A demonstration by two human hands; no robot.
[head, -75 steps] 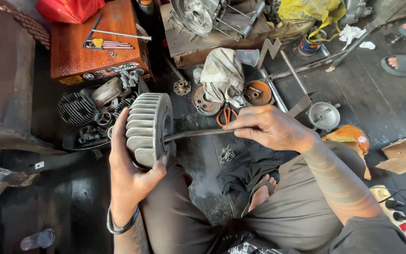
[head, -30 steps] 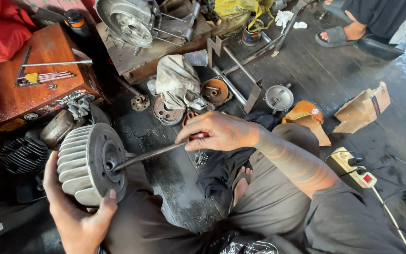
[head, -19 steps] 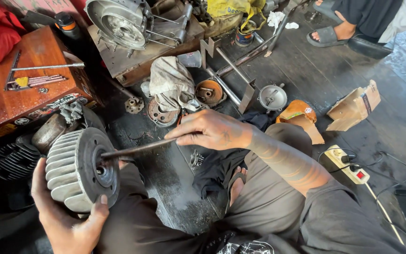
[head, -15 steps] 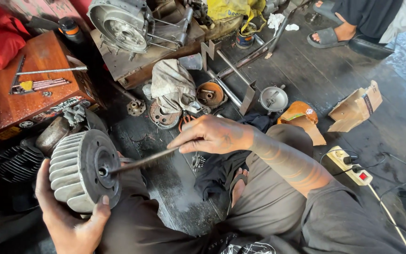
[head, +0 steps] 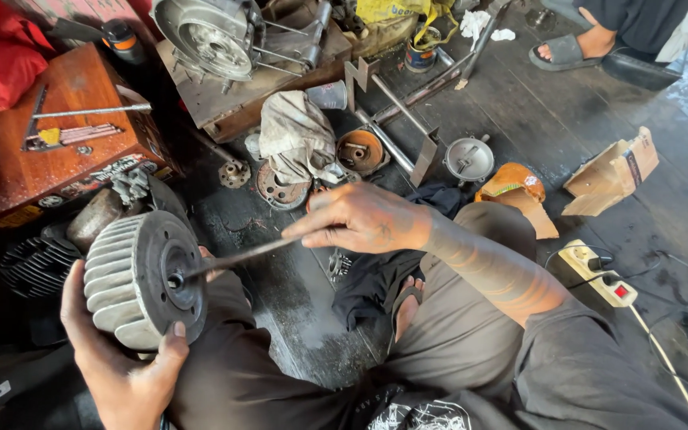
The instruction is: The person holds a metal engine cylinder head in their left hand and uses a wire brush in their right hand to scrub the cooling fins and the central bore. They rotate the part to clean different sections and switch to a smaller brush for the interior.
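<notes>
A: We are cradling the round, finned grey metal cylinder head (head: 141, 280) in our left hand (head: 125, 370), low at the left, over our left knee and just above the dark wooden floor (head: 567, 127). The palm is cupping its underside, the fingers are wrapping behind the fins and the thumb is pressing on the rim of the flat dark face.

B: And our right hand (head: 364, 216) is closing around the handle end of the long thin dark metal tool (head: 232, 259), fingers curled, forefinger lying along the shaft. Its tip is sitting in the centre hole of the face.

A: We are judging the head as heavy for its size: solid cast metal, stiff, nothing in it giving way. The fins are looking thin, so they may chip or bend if it drops onto the boards.

B: It is also looking grimy, so perhaps greasy and slippery. We are thinking the safest hold is the one we have, under the body with the thumb hooked over the rim, rather than pinching single fins.

A: The tool is looking rigid and light, so a grip near the handle seems enough.

B: Around us, a crumpled grey rag (head: 296, 135) is lying further out on the floor, a reddish wooden box (head: 9, 167) is standing at the far left, and a white power strip (head: 599, 273) is lying by our right knee.
</notes>
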